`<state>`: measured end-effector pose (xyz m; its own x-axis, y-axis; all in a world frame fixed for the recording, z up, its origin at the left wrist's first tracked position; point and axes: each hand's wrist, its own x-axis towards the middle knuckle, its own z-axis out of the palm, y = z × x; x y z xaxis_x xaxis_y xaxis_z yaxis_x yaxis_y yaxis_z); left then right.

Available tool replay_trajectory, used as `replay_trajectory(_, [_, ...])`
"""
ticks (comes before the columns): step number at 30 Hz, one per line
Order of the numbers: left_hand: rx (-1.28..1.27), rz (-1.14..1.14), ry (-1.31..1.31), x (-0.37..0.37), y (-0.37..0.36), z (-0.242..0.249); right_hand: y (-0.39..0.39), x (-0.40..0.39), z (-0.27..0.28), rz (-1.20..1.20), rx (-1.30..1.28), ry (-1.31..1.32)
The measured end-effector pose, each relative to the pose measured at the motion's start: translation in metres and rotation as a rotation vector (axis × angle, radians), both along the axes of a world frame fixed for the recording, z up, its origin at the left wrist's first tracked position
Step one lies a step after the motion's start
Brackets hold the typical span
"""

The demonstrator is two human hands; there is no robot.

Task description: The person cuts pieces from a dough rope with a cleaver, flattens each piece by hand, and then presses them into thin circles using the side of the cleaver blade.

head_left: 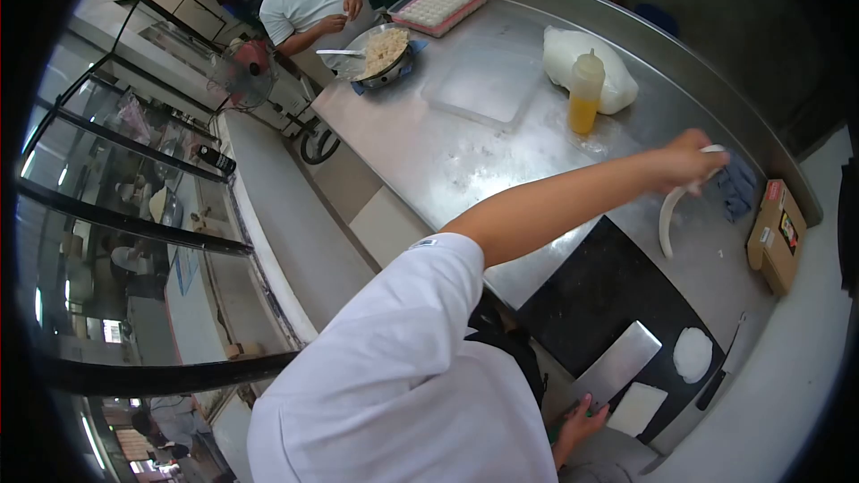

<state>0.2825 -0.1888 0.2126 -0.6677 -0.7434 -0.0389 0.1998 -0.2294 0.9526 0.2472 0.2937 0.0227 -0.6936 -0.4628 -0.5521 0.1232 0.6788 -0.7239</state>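
My left hand [687, 162] reaches across the metal table, its fingers closed around a white dough strip [667, 222]. One end of the strip hangs down to the tabletop, and a short bit shows above the fingers. Low in the view, my right hand [582, 427] is at the near end of a cleaver [621, 360], fingers curled by its wide blade; the handle is mostly hidden. The blade lies over a black board [608, 291]. On that board rest a round white piece [693, 355], perhaps dough, and a flat white square [638, 409].
A blue cloth [735, 186] and a cardboard box [777, 237] sit by the right edge. Farther back are a squeeze bottle [584, 112] of yellow liquid, a white bag [617, 72], a bowl of filling [385, 52] and a tray [438, 7]. A co-worker [309, 0] is behind the bowl.
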Motion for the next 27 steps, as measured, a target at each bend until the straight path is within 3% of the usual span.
replay_trajectory(2, [-0.112,0.063,0.052,-0.019,0.011,0.053,0.001,0.002,-0.011,0.015,0.026,0.004])
replay_trajectory(4, [-0.141,0.106,0.101,-0.025,0.03,0.063,0.009,0.007,-0.032,0.028,0.06,0.004])
replay_trajectory(6, [-0.474,0.191,0.061,-0.041,0.046,0.047,0.018,0.014,-0.059,0.193,-0.095,0.381])
replay_trajectory(7, [-0.664,0.253,0.045,-0.053,0.055,0.009,0.019,0.017,-0.061,0.19,-0.092,0.38])
replay_trajectory(9, [-0.57,0.095,-0.154,-0.028,0.099,-0.033,0.016,0.032,-0.054,0.124,-0.037,0.161])
replay_trajectory(11, [-0.551,0.118,-0.322,-0.009,0.13,-0.135,0.01,0.045,-0.029,0.159,-0.083,0.255])
replay_trajectory(12, [-0.426,0.048,-0.478,0.013,0.141,-0.147,0.007,0.051,-0.016,0.2,-0.125,0.349])
replay_trajectory(13, [-0.362,-0.023,-0.766,0.033,0.152,-0.172,0.007,0.054,-0.009,0.175,-0.146,0.279])
replay_trajectory(14, [-0.44,-0.078,-0.858,0.06,0.161,-0.185,0.011,0.051,-0.006,0.138,-0.156,0.22])
replay_trajectory(15, [-0.569,-0.111,-0.861,0.077,0.168,-0.219,0.021,0.048,-0.017,0.153,-0.102,0.34])
replay_trajectory(16, [-0.881,-0.07,-0.828,0.092,0.176,-0.249,0.031,0.046,-0.028,0.177,-0.045,0.457])
replay_trajectory(17, [-0.933,-0.157,-0.823,0.105,0.177,-0.245,0.036,0.038,-0.028,0.118,-0.059,0.323])
replay_trajectory(18, [-0.916,-0.1,-0.72,0.121,0.18,-0.239,0.032,0.037,-0.028,0.054,-0.089,0.184])
replay_trajectory(20, [-0.859,-0.066,-0.567,0.148,0.185,-0.231,0.013,0.034,-0.009,0.102,-0.196,0.358])
replay_trajectory(23, [-0.882,-0.099,-0.482,0.178,0.179,-0.237,-0.005,0.017,-0.006,0.095,-0.098,0.241])
replay_trajectory(27, [-0.954,-0.012,-0.478,0.182,0.174,-0.241,-0.069,0.013,0.044,0.41,-0.105,0.458])
